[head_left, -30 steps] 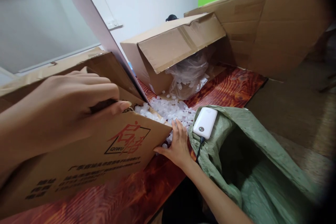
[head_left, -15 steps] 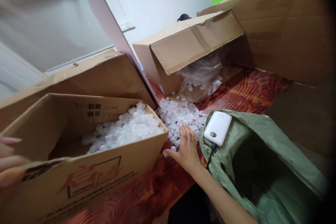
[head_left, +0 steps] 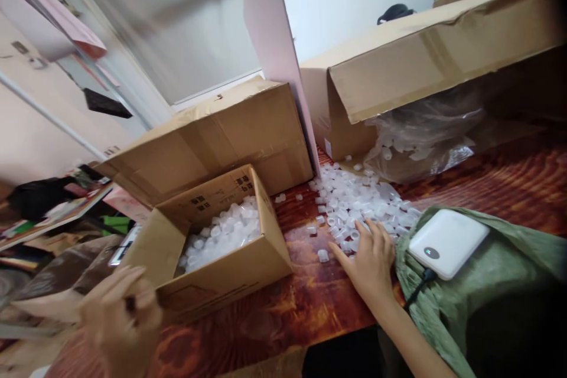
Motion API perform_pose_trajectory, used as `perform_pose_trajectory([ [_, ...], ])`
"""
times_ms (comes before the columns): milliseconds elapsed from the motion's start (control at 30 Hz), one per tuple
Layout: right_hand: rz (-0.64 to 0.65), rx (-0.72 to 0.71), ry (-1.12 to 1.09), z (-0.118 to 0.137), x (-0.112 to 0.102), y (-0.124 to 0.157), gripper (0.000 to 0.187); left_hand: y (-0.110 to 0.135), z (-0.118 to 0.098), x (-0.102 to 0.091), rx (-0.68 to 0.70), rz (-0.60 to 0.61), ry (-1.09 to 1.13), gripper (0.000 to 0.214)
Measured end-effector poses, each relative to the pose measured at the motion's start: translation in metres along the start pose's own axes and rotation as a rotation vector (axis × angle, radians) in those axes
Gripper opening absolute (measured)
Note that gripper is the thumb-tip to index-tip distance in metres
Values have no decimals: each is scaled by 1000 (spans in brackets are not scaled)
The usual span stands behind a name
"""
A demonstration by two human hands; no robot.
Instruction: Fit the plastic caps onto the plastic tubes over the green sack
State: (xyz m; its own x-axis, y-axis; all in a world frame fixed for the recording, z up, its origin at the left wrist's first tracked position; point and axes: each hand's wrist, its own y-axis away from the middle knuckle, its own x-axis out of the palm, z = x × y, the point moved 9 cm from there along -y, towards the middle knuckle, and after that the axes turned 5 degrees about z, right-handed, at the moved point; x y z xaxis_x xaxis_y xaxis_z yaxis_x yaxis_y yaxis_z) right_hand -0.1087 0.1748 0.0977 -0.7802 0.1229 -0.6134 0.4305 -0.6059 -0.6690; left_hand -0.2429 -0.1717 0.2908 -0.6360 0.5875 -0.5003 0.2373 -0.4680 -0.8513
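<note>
My right hand [head_left: 370,260] rests with spread fingers at the near edge of a pile of small translucent white plastic caps [head_left: 349,201] on the table. No cap is gripped in it. At the lower left, my left hand [head_left: 121,319] is blurred, its fingers loosely bent with a gap between them and nothing visible inside. It is beside the near left corner of an open cardboard box [head_left: 225,283]. More of the same white caps [head_left: 230,227] are heaped in the right part of this box.
A white power bank [head_left: 447,242] with a cable lies on green cloth [head_left: 469,295] at the right. Behind the pile, a large carton [head_left: 398,82] holds a clear plastic bag [head_left: 420,136]. An upright pink panel [head_left: 277,29] separates it from another carton [head_left: 230,136]. The table [head_left: 274,319] has a red-brown wood pattern.
My left hand has let go of the box's near rim and is now apart from it. The box sits farther from me. The view has swung left; my right hand stays at the pile.
</note>
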Motion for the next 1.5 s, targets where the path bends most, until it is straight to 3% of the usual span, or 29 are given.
perform_pose_trajectory([
  [67,-6,-5,7,0,-1,0,66,1,-36,9,142,-4,33,18],
  [167,11,-22,6,3,0,0,66,-12,-98,33,267,97,87,23],
  [233,50,-54,0,9,2,0,69,-25,-130,48,259,140,85,27],
  [333,161,-108,-1,18,11,0,72,-39,-155,67,195,161,-15,40],
  [500,299,-186,14,31,21,5,70,-43,-157,76,231,141,-216,32],
  [667,307,-194,-17,33,18,5,60,-31,-130,55,280,50,-194,27],
  [833,281,-198,-106,33,10,3,57,-12,-105,38,184,30,-202,29],
  [967,222,-214,-221,36,-2,5,45,-3,-112,36,32,-28,-174,26],
  [1033,158,-189,-275,34,-12,4,30,0,-136,46,31,-38,-144,27],
  [1133,48,-74,-312,17,-29,-6,22,7,-193,75,156,7,34,36],
  [1233,15,42,-264,-14,-38,-37,26,18,-252,118,214,211,399,35],
  [1333,103,132,-135,-56,-28,-85,24,30,-301,147,234,273,604,35],
  [1433,303,217,24,-102,4,-129,21,39,-335,163,315,244,670,39],
  [1500,473,265,103,-126,31,-147,25,43,-346,168,368,194,720,38],
])
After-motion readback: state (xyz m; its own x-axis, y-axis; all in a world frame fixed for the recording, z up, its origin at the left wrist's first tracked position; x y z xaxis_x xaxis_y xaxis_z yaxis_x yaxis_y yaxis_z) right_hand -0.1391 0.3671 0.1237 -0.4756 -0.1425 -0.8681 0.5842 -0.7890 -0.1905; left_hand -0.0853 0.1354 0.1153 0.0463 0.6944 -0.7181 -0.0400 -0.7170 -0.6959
